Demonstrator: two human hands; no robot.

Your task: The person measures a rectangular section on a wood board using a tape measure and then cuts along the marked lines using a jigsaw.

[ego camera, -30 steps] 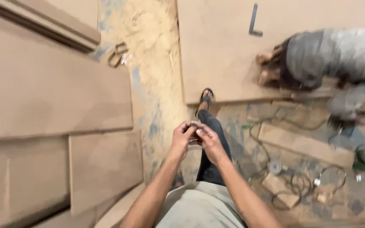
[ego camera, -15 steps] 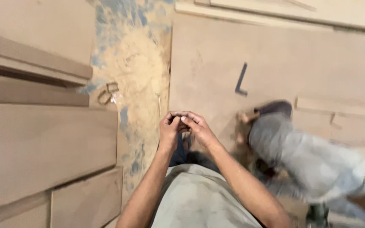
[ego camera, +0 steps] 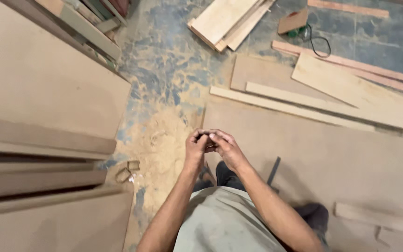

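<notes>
Fingers [ego camera: 200,136] of both hands pinch together on something too small to identify, above the sawdust [ego camera: 164,144]; progress unclear.

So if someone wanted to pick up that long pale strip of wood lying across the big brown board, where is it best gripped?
Probably near the middle of the pale wood strip, so its long, thin length balances. Come from above and close the grip across its narrow width; it lies flat on the brown board, so only its edges offer hold. The left hand and right hand are pressed together, fingertips touching, well short of it.
</notes>
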